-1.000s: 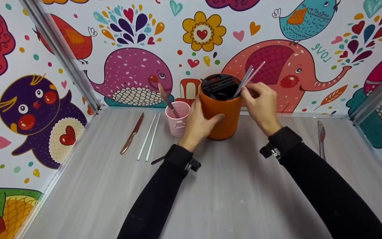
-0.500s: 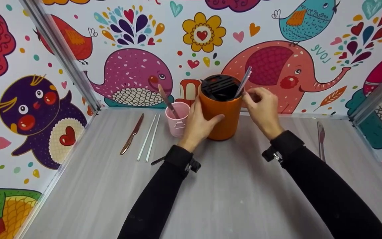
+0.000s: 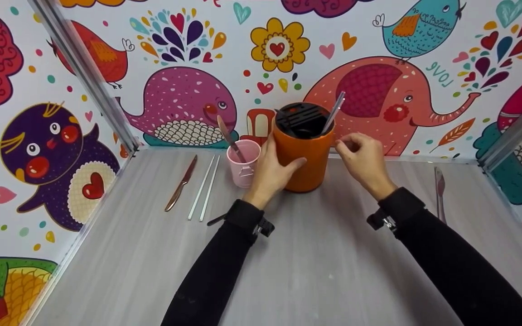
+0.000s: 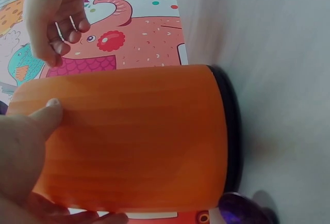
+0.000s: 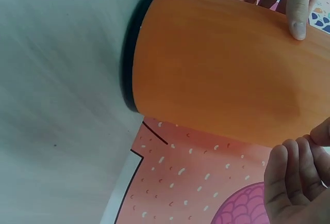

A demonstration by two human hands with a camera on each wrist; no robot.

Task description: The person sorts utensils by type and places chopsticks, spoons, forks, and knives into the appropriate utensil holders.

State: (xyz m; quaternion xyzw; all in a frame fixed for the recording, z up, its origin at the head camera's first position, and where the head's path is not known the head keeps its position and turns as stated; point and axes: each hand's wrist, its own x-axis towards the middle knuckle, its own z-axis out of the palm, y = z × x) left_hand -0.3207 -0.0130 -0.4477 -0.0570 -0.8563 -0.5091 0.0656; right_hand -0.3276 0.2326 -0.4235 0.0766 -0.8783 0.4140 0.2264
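An orange utensil holder [image 3: 304, 158] with a black slotted top stands at the back of the table. My left hand [image 3: 270, 174] grips its left side, thumb across the front and fingers partly hidden behind. Thin shiny chopsticks [image 3: 334, 112] lean out of the right side of its top. Just right of the holder hovers my right hand [image 3: 364, 160], fingers loosely curled, holding nothing. Beside my left hand stands a small pink bucket [image 3: 241, 174] with a table knife [image 3: 229, 136] in it.
Left of the bucket lie two pale chopsticks [image 3: 204, 188] and a copper-coloured knife [image 3: 181, 183]. Another knife [image 3: 440, 194] lies far right. A dark handle [image 3: 216, 220] shows by my left wrist. A dark spoon bowl [image 4: 242, 208] sits near the holder's base. Patterned walls [image 3: 279, 90] enclose the table.
My right hand has lowered the chopsticks into the holder, let go of them and drawn away down and to the right. My left hand has stayed on the holder.
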